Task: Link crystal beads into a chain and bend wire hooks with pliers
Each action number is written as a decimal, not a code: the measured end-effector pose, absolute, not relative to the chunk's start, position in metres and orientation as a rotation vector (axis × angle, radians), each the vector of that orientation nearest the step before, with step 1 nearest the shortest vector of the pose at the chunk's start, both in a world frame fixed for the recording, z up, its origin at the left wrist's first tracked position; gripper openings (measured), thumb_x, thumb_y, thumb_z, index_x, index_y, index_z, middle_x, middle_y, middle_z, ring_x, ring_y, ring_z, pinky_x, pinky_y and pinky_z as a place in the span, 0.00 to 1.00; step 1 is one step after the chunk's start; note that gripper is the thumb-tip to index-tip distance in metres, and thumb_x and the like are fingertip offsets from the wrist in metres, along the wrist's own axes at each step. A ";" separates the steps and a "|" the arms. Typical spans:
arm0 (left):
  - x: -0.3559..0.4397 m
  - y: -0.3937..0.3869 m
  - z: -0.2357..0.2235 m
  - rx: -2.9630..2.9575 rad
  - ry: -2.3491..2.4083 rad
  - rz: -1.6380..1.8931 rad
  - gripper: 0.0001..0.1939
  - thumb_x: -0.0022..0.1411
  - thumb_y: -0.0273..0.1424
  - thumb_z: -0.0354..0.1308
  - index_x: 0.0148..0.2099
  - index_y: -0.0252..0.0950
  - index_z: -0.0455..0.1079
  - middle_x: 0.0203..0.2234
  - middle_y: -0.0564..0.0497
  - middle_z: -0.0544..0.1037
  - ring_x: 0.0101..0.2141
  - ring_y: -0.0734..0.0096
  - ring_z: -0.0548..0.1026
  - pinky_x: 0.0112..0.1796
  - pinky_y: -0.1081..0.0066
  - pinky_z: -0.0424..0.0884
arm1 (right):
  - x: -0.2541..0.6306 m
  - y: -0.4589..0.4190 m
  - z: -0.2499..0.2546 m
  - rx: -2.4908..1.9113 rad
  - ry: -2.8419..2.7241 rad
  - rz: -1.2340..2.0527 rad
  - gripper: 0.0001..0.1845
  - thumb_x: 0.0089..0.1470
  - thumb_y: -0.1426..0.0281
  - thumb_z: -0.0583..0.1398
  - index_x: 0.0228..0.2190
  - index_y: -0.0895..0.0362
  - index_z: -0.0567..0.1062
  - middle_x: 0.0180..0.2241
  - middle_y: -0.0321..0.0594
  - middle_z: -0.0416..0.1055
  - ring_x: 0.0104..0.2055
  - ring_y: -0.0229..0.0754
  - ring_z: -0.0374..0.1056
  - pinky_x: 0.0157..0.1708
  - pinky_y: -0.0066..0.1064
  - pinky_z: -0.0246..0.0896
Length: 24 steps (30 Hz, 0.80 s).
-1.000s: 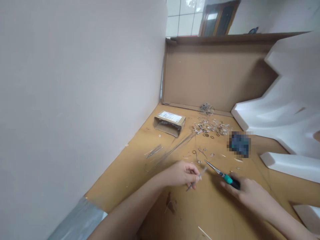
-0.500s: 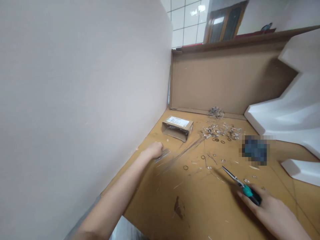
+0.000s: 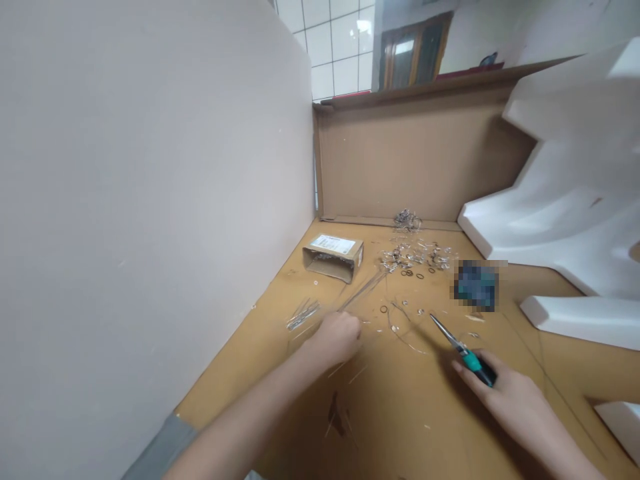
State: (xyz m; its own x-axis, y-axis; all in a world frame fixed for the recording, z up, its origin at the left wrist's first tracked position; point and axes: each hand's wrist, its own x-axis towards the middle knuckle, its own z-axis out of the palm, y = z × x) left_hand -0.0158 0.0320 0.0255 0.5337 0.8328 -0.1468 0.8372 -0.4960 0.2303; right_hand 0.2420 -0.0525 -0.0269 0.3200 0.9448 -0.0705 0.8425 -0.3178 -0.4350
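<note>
Long-nose pliers [image 3: 470, 361] with teal and black handles are held in my right hand [image 3: 507, 393], their jaws pointing away and to the left above the table. My left hand [image 3: 340, 337] is closed low over the tabletop, at the near end of a bundle of long thin wires [image 3: 367, 290]. Whatever its fingers hold is hidden. To the left of that hand lies a bunch of short straight wire pieces [image 3: 303, 315]. Small dark rings [image 3: 384, 309] and bent wire bits [image 3: 395, 328] are scattered between the two hands.
An open small cardboard box [image 3: 333, 257] stands beyond my left hand. Heaps of bent wire pieces [image 3: 407, 253] lie farther back. A pixelated dark object [image 3: 476, 285] is at right, near white foam blocks [image 3: 565, 173]. A cardboard panel [image 3: 410, 153] closes the back; a pale wall [image 3: 150, 167] rises left.
My left hand has moved right, away from the short wire pieces, to the long wires. The view has turned right. My right hand still holds the pliers.
</note>
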 end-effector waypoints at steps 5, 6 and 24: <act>0.012 0.034 0.010 2.484 1.448 -0.083 0.07 0.42 0.21 0.57 0.29 0.30 0.71 0.32 0.36 0.74 0.34 0.52 0.72 0.33 0.63 0.66 | 0.239 -0.054 -0.024 -2.276 -1.609 0.502 0.25 0.47 0.46 0.48 0.33 0.49 0.72 0.27 0.42 0.75 0.31 0.53 0.71 0.27 0.35 0.61; 0.017 0.034 0.006 2.472 1.447 -0.099 0.08 0.39 0.19 0.59 0.27 0.30 0.70 0.31 0.36 0.74 0.34 0.50 0.72 0.34 0.62 0.66 | 0.238 -0.054 -0.024 -2.278 -1.609 0.518 0.24 0.47 0.46 0.48 0.33 0.49 0.71 0.27 0.42 0.75 0.32 0.53 0.71 0.27 0.35 0.61; -0.025 0.069 0.027 1.861 0.989 0.268 0.07 0.52 0.30 0.51 0.36 0.35 0.62 0.27 0.51 0.74 0.23 0.78 0.71 0.25 0.75 0.67 | 0.237 -0.054 -0.025 -2.230 -1.640 0.479 0.22 0.46 0.47 0.50 0.32 0.49 0.72 0.25 0.40 0.76 0.31 0.52 0.72 0.25 0.34 0.61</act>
